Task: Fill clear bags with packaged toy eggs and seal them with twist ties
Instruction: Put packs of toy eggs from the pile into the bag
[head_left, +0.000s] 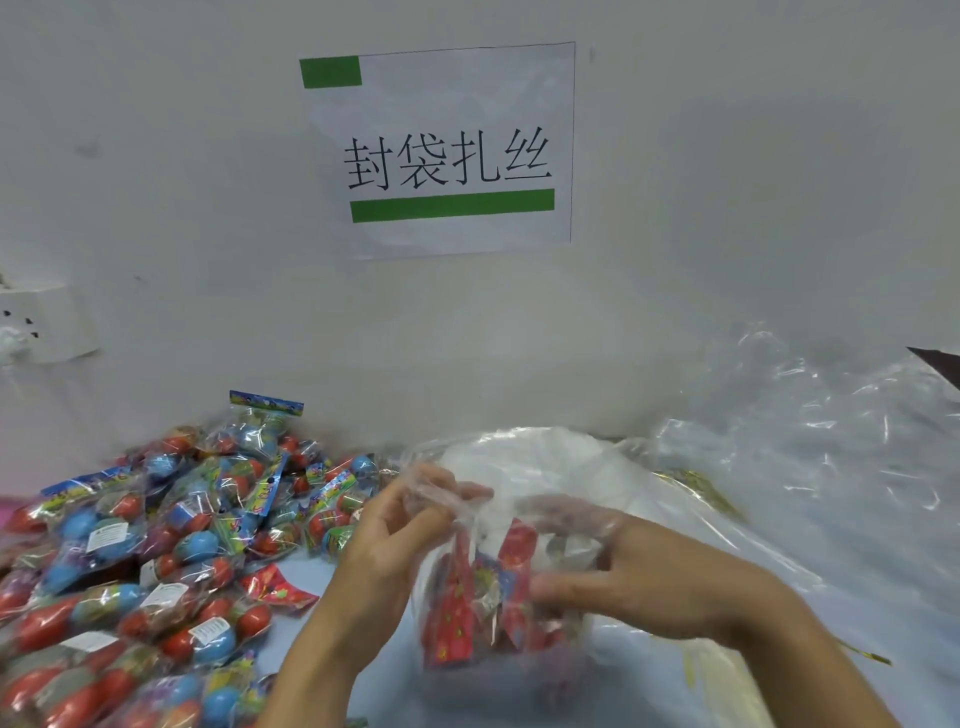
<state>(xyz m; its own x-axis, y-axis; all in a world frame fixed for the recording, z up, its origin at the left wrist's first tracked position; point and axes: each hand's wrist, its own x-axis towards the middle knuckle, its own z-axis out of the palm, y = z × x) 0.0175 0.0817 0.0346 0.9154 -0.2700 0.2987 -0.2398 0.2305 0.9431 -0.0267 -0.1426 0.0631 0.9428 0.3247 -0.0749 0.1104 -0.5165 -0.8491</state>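
Below the wall sign (441, 150), your left hand (400, 525) pinched the clear bag (467, 587) mouth; your right hand (623, 577) gripped its filled body. Filling appeared done; next, gather the neck for a twist tie (862, 656).

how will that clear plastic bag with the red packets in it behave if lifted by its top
The clear plastic bag looks thin and crumpled, so it will probably sag, not stand. The red packets inside would likely slump to the bottom. Its glossy film may slip unless the left hand pinches it firmly.
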